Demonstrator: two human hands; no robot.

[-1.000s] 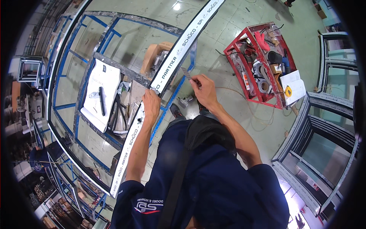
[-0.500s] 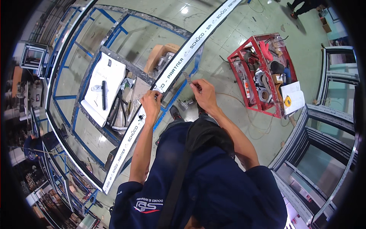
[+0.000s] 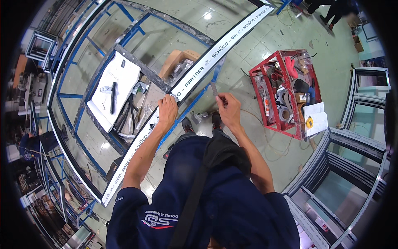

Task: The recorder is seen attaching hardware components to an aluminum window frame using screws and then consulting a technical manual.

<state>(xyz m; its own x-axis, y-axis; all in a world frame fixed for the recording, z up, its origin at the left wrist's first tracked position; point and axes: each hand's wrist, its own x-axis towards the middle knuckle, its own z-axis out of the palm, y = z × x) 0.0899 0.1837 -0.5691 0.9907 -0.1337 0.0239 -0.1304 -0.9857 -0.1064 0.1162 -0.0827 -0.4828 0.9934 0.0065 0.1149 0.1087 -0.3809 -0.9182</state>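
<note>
A long window-frame profile [image 3: 198, 74] covered in white printed film runs diagonally in front of me, resting on a blue-legged workbench. My left hand [image 3: 167, 112] is on its upper face, fingers bent and pressed together; whatever is under the fingertips is hidden. Small dark fittings [image 3: 152, 125] show on the profile just below that hand. On the near side of the profile, my right hand [image 3: 229, 109] is closed on a thin, flat grey metal strip [image 3: 214, 88], which points up and away. I cannot make out exactly what kind of tool the strip is.
Paper sheets [image 3: 108, 85] with a black bar [image 3: 113, 98] lie on the bench beside loose tools. A cardboard box [image 3: 172, 62] of metal parts is beyond. To the right stands a red tool cart [image 3: 293, 122] with a yellow tape measure [image 3: 309, 122]. Stacked frames [image 3: 352, 141] fill the far right.
My left hand has turned from a visible pinch to bent fingers lying over the profile. My right hand, still with the metal strip, has shifted slightly right and down. The whole view has shifted a little.
</note>
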